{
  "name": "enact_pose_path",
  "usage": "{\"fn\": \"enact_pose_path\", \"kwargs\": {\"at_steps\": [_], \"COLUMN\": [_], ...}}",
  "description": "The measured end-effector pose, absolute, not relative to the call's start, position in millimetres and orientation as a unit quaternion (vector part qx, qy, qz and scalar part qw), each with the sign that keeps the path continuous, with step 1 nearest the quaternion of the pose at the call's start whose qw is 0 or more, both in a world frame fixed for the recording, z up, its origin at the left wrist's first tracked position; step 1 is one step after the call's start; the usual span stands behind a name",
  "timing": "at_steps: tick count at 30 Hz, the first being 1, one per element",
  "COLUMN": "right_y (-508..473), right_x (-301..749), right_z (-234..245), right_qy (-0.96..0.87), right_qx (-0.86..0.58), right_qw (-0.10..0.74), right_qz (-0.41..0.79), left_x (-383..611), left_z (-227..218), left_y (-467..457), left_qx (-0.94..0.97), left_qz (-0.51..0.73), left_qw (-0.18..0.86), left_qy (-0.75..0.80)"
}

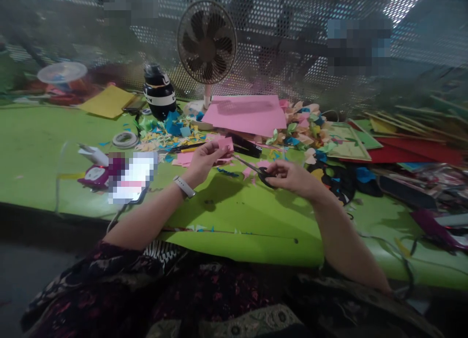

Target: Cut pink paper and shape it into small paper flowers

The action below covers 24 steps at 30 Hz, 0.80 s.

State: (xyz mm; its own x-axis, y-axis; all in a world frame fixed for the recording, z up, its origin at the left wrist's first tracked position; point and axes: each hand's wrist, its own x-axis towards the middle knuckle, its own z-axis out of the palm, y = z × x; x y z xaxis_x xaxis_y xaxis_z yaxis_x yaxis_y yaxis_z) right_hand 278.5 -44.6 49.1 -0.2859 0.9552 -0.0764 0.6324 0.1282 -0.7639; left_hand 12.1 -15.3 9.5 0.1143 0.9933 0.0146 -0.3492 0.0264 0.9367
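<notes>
My left hand pinches a small pink piece of paper above the green table; a light watch sits on that wrist. My right hand grips the black handles of a pair of scissors, whose blades point left toward the pink paper. Whether the blades touch the paper I cannot tell. Pink offcuts lie on the table just under both hands.
A small fan stands at the back, with a large pink sheet before it, a dark bottle, a tape roll, coloured paper scraps, paper flowers, stacked coloured sheets right, a phone left.
</notes>
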Motion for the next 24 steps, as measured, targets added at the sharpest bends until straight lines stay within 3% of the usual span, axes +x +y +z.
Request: {"fn": "enact_pose_path", "kwargs": {"at_steps": [9,24], "right_y": [-42.9,-46.4], "right_x": [269.8,253.5], "right_z": [43.6,25.7], "right_qy": [-0.638,-0.697], "right_qx": [-0.522,-0.522], "right_qw": [0.332,0.290], "right_qz": [0.459,0.398], "left_x": [12.5,15.6], "left_z": [5.4,5.4], "left_y": [-12.9,-17.9], "left_qx": [0.396,0.415], "left_qz": [0.560,0.498], "left_qw": [0.624,0.680], "left_qy": [0.374,0.342]}}
